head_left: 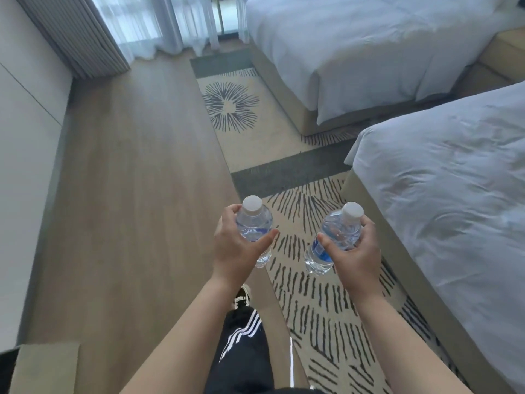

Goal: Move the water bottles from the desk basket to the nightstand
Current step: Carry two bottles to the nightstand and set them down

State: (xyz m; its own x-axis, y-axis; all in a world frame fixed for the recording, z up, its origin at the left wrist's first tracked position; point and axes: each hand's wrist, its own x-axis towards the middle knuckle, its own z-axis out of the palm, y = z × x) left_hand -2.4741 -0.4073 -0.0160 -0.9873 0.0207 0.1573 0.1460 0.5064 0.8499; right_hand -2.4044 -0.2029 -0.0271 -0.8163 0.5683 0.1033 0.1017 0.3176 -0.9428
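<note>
From the head camera, looking down: I stood on the wood floor [127,194] of a hotel room with a water bottle in each hand, both capped in white and held out in front of me above the edge of the patterned rug [312,294]. My left hand [235,245] was wrapped round the left bottle [253,226], thumb across its front; my right hand [355,251] gripped the right bottle [326,245], which tilted so its base swung inward. The two bottles were near each other but apart. Two beds [440,194] with white covers lay to my right, the curtains [142,24] ahead. Neither the desk basket nor the nightstand showed. I judged this the carrying stretch: the next move called for walking on between the beds to find the nightstand and set both bottles upright
</note>
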